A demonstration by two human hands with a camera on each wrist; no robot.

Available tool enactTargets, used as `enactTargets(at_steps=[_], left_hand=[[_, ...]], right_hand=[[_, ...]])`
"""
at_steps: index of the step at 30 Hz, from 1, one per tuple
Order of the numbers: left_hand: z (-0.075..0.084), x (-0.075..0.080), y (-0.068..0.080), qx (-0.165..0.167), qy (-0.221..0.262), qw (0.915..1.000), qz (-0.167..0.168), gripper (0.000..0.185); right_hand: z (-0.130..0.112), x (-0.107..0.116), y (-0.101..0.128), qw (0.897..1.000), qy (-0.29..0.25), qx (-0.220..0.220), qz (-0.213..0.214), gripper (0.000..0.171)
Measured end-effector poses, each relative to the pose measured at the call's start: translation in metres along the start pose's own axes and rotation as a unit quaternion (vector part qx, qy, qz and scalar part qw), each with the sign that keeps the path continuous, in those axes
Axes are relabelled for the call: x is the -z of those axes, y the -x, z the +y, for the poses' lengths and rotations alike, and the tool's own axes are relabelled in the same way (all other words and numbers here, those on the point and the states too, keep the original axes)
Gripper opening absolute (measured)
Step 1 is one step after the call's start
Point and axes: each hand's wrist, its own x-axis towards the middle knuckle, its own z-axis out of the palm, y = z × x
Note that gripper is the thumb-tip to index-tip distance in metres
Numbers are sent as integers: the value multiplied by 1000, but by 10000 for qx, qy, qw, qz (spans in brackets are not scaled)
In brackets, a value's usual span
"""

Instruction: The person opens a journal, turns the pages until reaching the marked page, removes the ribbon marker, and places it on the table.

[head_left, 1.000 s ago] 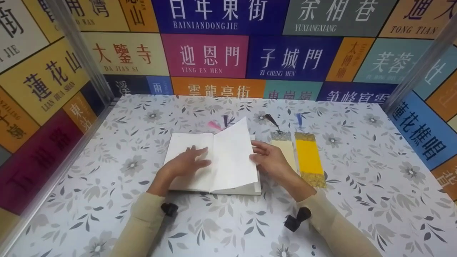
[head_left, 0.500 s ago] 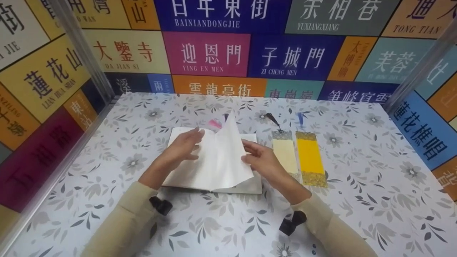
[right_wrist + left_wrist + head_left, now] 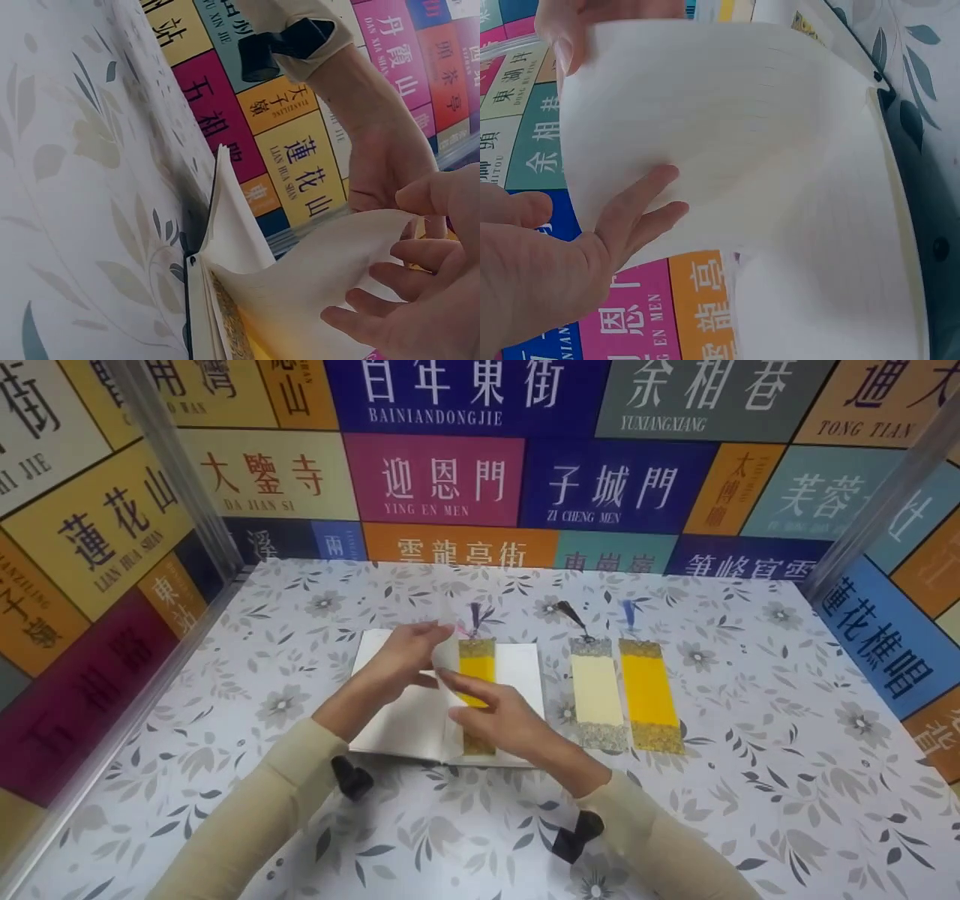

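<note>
An open white notebook (image 3: 397,720) lies on the flowered tablecloth in the head view. A yellow bookmark (image 3: 478,667) with patterned ends and a dark tassel lies on its right page beside the gutter. One thin page (image 3: 727,127) stands curved over the left half. My right hand (image 3: 495,720) pinches that page's edge between thumb and fingers, as the right wrist view shows at the page (image 3: 315,277). My left hand (image 3: 405,656) is raised over the left page, its straight fingers (image 3: 641,202) lying against the curved sheet.
Two more bookmarks lie right of the notebook, a cream one (image 3: 596,690) and a yellow one (image 3: 649,690), tassels pointing away. The tablecloth (image 3: 750,780) is walled on three sides by coloured sign panels (image 3: 435,476) with metal posts (image 3: 176,472) at the back corners.
The page swung from the right side over to the left, uncovering the yellow bookmark in the book. My right hand moved left with it, and my left hand lifted off the left page.
</note>
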Motion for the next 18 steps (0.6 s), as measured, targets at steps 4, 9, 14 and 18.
enactTargets(at_steps=[4,9,14,18], left_hand=[[1,6,-1,-86,-617,9975,333,50],[3,17,-1,-121,-1110,9919,609,53],[2,27,-1,-328,-1428,9863,755,56],[-2,34,1,-702,-1984,9730,946,59]], right_hand=[[2,-9,-1,9990,283,229,-273,58],[7,-12,-1,9958,686,493,-362,61],[13,-10,-1,9887,1334,509,-456,60],[18,-5,-2,9809,1801,433,-590,59]])
